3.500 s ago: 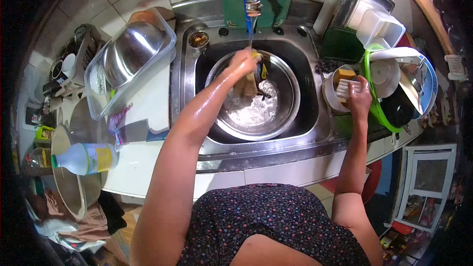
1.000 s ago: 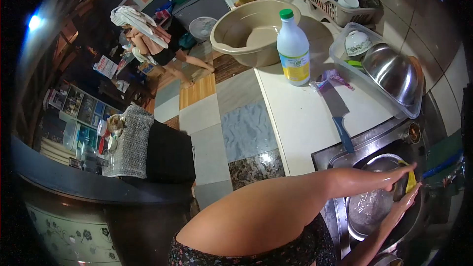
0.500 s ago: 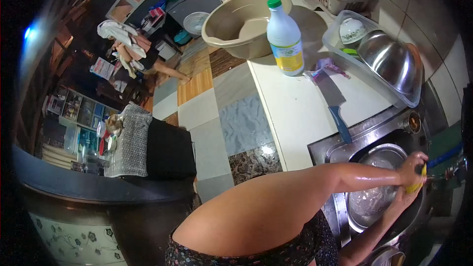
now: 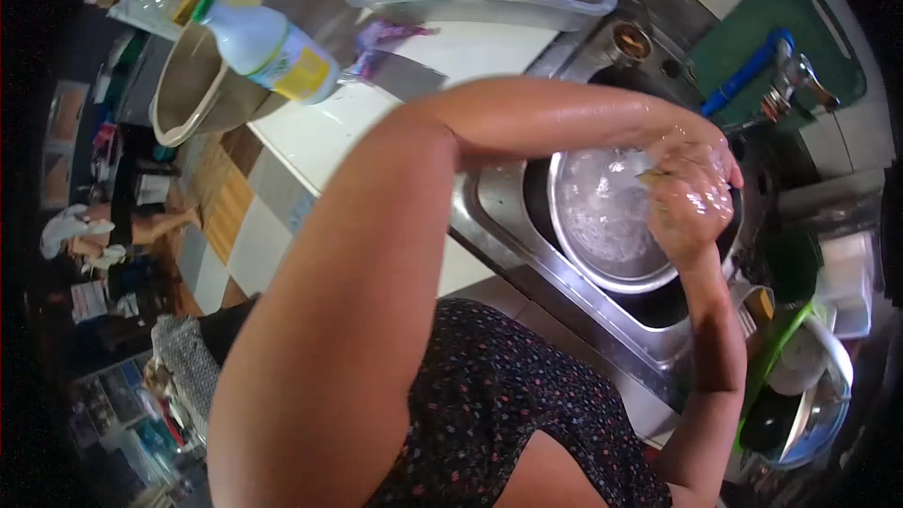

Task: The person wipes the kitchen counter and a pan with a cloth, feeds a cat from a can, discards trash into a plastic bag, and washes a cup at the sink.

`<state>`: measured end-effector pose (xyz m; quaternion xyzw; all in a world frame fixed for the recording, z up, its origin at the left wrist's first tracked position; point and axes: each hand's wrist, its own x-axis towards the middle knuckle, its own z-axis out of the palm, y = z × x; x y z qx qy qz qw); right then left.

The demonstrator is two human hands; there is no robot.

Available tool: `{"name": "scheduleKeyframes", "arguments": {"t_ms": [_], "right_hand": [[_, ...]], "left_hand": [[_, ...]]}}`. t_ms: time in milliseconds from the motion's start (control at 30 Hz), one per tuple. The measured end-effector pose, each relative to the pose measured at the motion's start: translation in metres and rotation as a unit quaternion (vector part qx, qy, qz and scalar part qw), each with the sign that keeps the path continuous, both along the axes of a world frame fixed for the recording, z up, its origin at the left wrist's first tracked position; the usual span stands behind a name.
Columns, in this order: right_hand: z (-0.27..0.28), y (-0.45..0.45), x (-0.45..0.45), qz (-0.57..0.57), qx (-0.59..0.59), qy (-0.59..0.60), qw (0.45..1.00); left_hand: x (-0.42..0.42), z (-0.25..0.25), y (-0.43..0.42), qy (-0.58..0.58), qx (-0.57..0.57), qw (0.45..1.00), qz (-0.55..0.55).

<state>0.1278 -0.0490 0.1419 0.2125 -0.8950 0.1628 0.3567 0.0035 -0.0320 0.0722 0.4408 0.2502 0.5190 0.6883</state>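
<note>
Both hands meet over the right side of a steel basin (image 4: 611, 226) that stands in the sink (image 4: 499, 198) and holds water. My left hand (image 4: 691, 136) is wet and bent over the other, with its fingers closed. Pressed against it from below, my right hand (image 4: 689, 212) is closed too, with suds and water on its skin. Something small and yellowish shows at the hands' left edge, too hidden to name. Beyond the hands are the faucet (image 4: 790, 89) and its blue hose (image 4: 748, 71).
A white bottle (image 4: 273, 52), a beige tub (image 4: 193, 85), a knife (image 4: 400, 75) and a clear bin (image 4: 480, 7) with a steel bowl are on the left. A green board (image 4: 781, 38) leans behind the faucet. Dishes in a green-rimmed basin (image 4: 776, 348) sit right. A person (image 4: 113, 230) stands far left.
The view has swung back toward the sink and faucet. My hands have stayed together above the basin; the yellow item between them is now mostly hidden, and suds show on them.
</note>
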Motion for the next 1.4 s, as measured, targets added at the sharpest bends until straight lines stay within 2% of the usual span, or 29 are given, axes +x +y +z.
{"name": "scheduleKeyframes", "arguments": {"t_ms": [133,200,267,300,333,400,467,500,533,567,600,633,667,700,733,767,800,833,900,933,967,1000,1033,1067,1100,1133,1200,1267,1400], "right_hand": [[-0.005,-0.01,-0.005,0.036,0.161,-0.052,0.985],[-0.019,-0.014,-0.012,0.036,0.216,-0.093,0.971],[-0.031,-0.018,-0.021,0.036,0.352,-0.254,0.9],[-0.046,-0.017,-0.023,0.034,0.354,-0.258,0.898],[-0.064,-0.015,-0.028,0.043,0.406,-0.235,0.882],[-0.065,-0.013,-0.033,0.05,0.461,-0.204,0.862],[-0.053,-0.015,-0.038,0.076,0.324,-0.273,0.902],[-0.05,-0.012,-0.04,0.137,0.276,-0.196,0.931],[-0.04,-0.011,-0.037,0.137,0.277,-0.192,0.931],[-0.027,-0.012,-0.03,0.12,0.281,-0.135,0.943],[-0.019,-0.01,-0.028,0.103,0.283,-0.075,0.951],[-0.031,0.007,-0.028,0.092,0.204,-0.115,0.968],[-0.05,0.025,-0.03,-0.038,0.085,-0.187,0.978],[-0.062,0.048,-0.043,-0.06,0.055,-0.066,0.994],[-0.067,0.064,-0.049,-0.116,-0.139,-0.136,0.974],[-0.072,0.084,-0.056,-0.279,-0.312,-0.207,0.885],[-0.075,0.1,-0.064,-0.211,-0.662,-0.134,0.707],[-0.098,0.138,-0.076,-0.147,-0.656,-0.103,0.733],[-0.08,0.116,-0.087,-0.172,-0.626,-0.163,0.743],[-0.034,0.04,-0.085,-0.257,-0.596,-0.25,0.718],[-0.025,-0.002,-0.085,-0.191,-0.537,-0.293,0.768],[-0.058,-0.021,-0.094,-0.043,-0.557,-0.298,0.774],[-0.063,-0.061,-0.1,-0.043,-0.449,-0.334,0.827],[-0.069,-0.1,-0.106,-0.04,-0.336,-0.353,0.872],[-0.059,-0.13,-0.1,-0.025,-0.151,-0.255,0.955],[-0.07,-0.146,-0.102,0.012,-0.094,-0.245,0.965],[-0.069,-0.164,-0.1,-0.005,-0.053,-0.309,0.95],[-0.082,-0.166,-0.105,-0.007,-0.006,-0.382,0.924],[0.021,-0.152,-0.066,-0.03,0.075,-0.447,0.891]], "left_hand": [[-0.005,0.018,-0.007,0.243,-0.036,0.969,-0.026],[-0.001,0.031,-0.03,0.233,-0.033,0.972,-0.018],[0.01,0.048,-0.051,0.481,-0.032,0.87,0.099],[0.008,0.027,-0.039,0.539,0.002,0.836,0.105],[0.006,0.012,-0.041,0.537,0.005,0.837,0.106],[-0.002,-0.004,-0.048,0.562,-0.057,0.793,0.229],[-0.013,0.016,-0.071,0.519,-0.04,0.785,0.336],[-0.019,0.033,-0.086,0.508,-0.048,0.771,0.381],[-0.024,0.049,-0.105,0.479,-0.012,0.757,0.445],[-0.03,0.074,-0.132,0.529,-0.011,0.71,0.465],[-0.044,0.075,-0.152,0.548,0.098,0.664,0.499],[-0.035,0.109,-0.19,0.574,0.051,0.651,0.494],[-0.029,0.129,-0.218,0.576,0.039,0.64,0.507],[-0.029,0.141,-0.243,0.551,-0.001,0.647,0.526],[-0.029,0.148,-0.265,0.55,-0.016,0.624,0.555],[-0.03,0.153,-0.287,0.508,-0.086,0.638,0.573],[-0.037,0.147,-0.304,0.554,-0.054,0.572,0.602],[-0.034,0.146,-0.318,0.572,-0.103,0.517,0.629],[-0.046,0.112,-0.342,0.524,-0.176,0.48,0.681],[-0.047,0.094,-0.356,0.565,-0.192,0.449,0.665],[-0.046,0.075,-0.372,0.604,-0.209,0.419,0.645],[-0.041,0.058,-0.387,0.617,-0.185,0.469,0.604],[-0.042,0.026,-0.405,0.707,-0.135,0.414,0.557],[-0.035,0.02,-0.411,0.705,-0.125,0.497,0.49],[-0.028,0.004,-0.414,0.741,-0.092,0.443,0.495],[-0.02,-0.01,-0.416,0.774,-0.059,0.388,0.498],[-0.001,-0.016,-0.407,0.769,-0.078,0.334,0.539],[0.028,-0.025,-0.4,0.756,-0.069,0.37,0.536],[0.104,0.002,-0.368,0.758,-0.082,0.464,0.45]]}}
